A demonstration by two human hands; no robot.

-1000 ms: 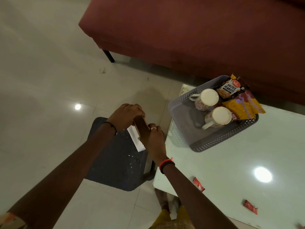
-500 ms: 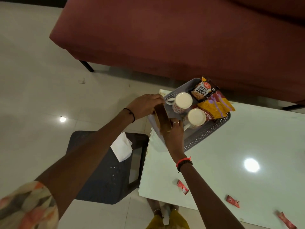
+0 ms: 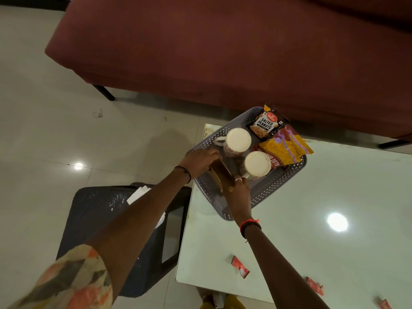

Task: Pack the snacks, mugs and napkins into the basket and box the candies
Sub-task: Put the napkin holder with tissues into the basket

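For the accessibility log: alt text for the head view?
Both hands, left and right, lower a brown holder into a grey basket on a white table, beside two mugs and snack packs. Red candies lie on the table.

The glossy white bench (image 3: 312, 219) carries a grey basket (image 3: 265, 192) at its far left corner and three red candies (image 3: 240, 266) along its near edge.

Candy (image 3: 384, 304) cut off at bottom edge; brown obj (image 3: 221, 176) poss. napkin holder, unclear.

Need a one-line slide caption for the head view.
Both hands lower a brown holder into the grey basket beside two mugs.
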